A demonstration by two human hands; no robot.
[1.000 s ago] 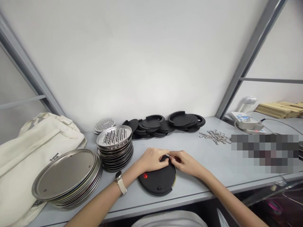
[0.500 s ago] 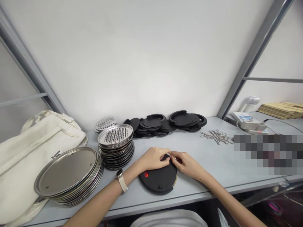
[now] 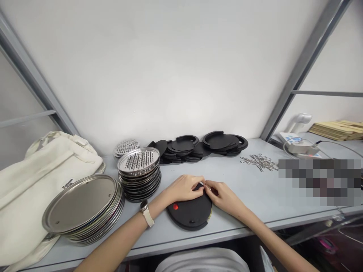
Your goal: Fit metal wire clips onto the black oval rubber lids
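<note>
A round black disc (image 3: 188,217) with a red dot lies flat on the grey table in front of me. A thin yellow line shows along its right edge. My left hand (image 3: 187,187) rests on the disc's far part, thumb pressed on top and fingers closed at its far right rim. Right against those fingertips, my right hand (image 3: 222,195) pinches at the same rim. A glint of a small metal piece (image 3: 210,188) shows between its fingers, mostly hidden, so its kind is unclear. A watch is on my left wrist.
Black rings and discs (image 3: 184,145) are piled along the wall. Left of me stand a stack of round graters (image 3: 138,166), a stack of metal plates (image 3: 82,204) and a cream bag (image 3: 51,166). Wire clips (image 3: 259,162) lie loose at right, near a white box (image 3: 295,143) with cables.
Both hands keep their places at the disc's far rim, with hardly any finger movement. The whole view has shifted very slightly.
</note>
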